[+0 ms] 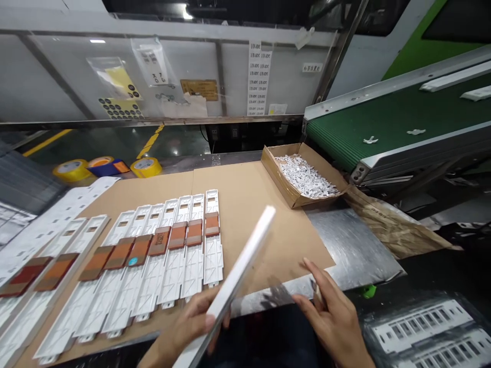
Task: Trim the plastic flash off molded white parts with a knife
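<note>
A long white plastic strip (245,255) slants up and away from my left hand (199,317), whose fingers and thumb wrap round its lower part. Its near end runs out of view at the bottom. To the right, my right hand (330,312) hovers by the table's metal edge, apart from the strip. Its thumb and forefinger are spread; the other fingers are partly hidden behind them. Left of the strip, several white plastic rails (194,266) lie side by side on the cardboard sheet (249,189), with reddish-brown blocks (178,235) resting across them.
A cardboard box (282,186) of small white parts (307,176) stands at the back right, beside a green conveyor belt (345,138) carrying white pieces. Tape rolls (146,167) sit at the back left. Slotted white panels (425,324) lie low at the right, near brown paper (383,220).
</note>
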